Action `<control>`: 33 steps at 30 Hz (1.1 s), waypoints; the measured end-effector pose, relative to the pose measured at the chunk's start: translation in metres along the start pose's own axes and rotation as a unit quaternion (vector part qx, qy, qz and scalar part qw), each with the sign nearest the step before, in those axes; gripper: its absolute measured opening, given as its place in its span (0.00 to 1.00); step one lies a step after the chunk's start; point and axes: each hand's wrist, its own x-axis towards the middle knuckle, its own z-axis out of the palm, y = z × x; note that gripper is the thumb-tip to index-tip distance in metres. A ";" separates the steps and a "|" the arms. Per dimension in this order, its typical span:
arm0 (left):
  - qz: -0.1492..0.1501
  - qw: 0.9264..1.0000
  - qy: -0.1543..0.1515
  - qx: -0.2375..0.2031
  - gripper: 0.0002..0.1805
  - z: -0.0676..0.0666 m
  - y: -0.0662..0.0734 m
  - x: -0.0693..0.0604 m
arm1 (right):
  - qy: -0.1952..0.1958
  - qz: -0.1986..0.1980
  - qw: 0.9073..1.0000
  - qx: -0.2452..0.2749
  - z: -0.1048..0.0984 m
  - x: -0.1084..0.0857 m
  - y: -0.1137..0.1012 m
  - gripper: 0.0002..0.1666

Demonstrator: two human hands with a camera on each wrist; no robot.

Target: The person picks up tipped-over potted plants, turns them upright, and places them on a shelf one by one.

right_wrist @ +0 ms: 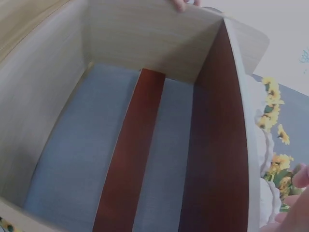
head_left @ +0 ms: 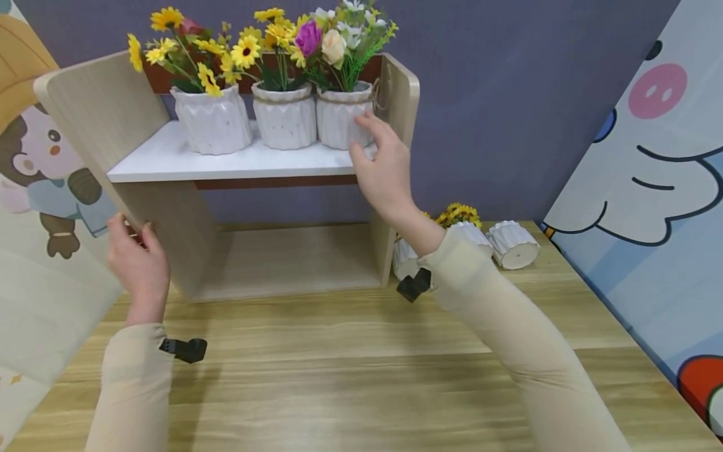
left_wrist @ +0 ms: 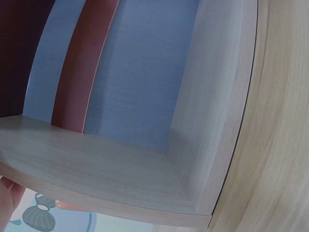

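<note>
A two-tier wooden shelf (head_left: 294,254) stands on the table, with three white pots of artificial flowers along its white upper board (head_left: 186,164). My left hand (head_left: 141,267) holds the front edge of the left side panel; in the left wrist view only a bit of that hand (left_wrist: 7,200) shows at the panel's outer side. Beside the rightmost pot (head_left: 339,122) is my right hand (head_left: 386,166), fingers loosely bent and apart. Its fingertips are at the pot's front right; whether they touch it I cannot tell. The middle pot (head_left: 285,122) and left pot (head_left: 211,125) stand alongside.
Right of the shelf, several white pots lie on the table (head_left: 316,376), one tipped pot (head_left: 514,245) with its base facing me and yellow flowers (head_left: 460,215) behind. A purple-grey wall (head_left: 497,113) rises behind. Cartoon panels (head_left: 649,157) flank the table.
</note>
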 end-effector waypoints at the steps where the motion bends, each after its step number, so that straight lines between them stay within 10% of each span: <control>1: 0.001 1.000 0.001 0.000 0.22 0.000 0.000 0.000 | 0.004 0.003 1.000 0.015 -0.003 -0.001 0.001 0.21; 16: 0.007 1.000 -0.005 -0.001 0.22 0.000 -0.001 -0.001 | -0.037 0.063 0.997 0.025 -0.042 -0.029 0.026 0.09; 33: 0.011 1.000 0.005 0.003 0.22 0.000 0.000 -0.001 | -0.157 0.188 0.967 -0.076 -0.066 -0.042 0.092 0.16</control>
